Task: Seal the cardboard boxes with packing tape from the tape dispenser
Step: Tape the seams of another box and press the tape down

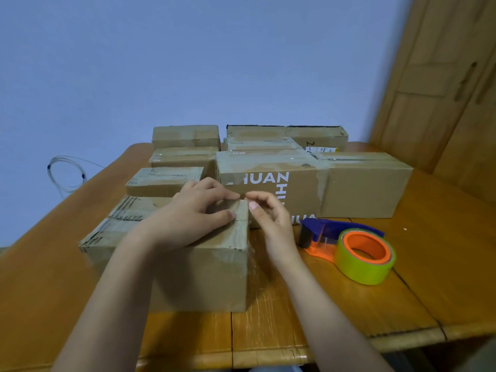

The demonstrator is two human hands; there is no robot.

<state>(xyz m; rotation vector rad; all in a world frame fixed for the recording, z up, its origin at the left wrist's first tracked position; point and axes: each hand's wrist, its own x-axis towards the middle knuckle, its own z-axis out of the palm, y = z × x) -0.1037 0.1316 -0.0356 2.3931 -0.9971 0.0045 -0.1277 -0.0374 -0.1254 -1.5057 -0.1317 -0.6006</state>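
A brown cardboard box (204,275) lies nearest me on the wooden table (402,296), its top showing worn tape. My left hand (198,213) rests flat on the box's top right end, fingers spread and pressing down. My right hand (268,218) hovers at the box's far right corner, thumb and forefinger pinched close together, possibly on clear tape; I cannot make out the tape itself. A tape dispenser (349,245) with a blue and orange frame and a yellow-green roll lies on the table to the right, held by neither hand.
Several other cardboard boxes crowd the back of the table, among them a long printed one (271,181) and a plain one (367,189) at the right. A clear cable coil (67,173) hangs at the left. A wooden door (440,84) stands at the right.
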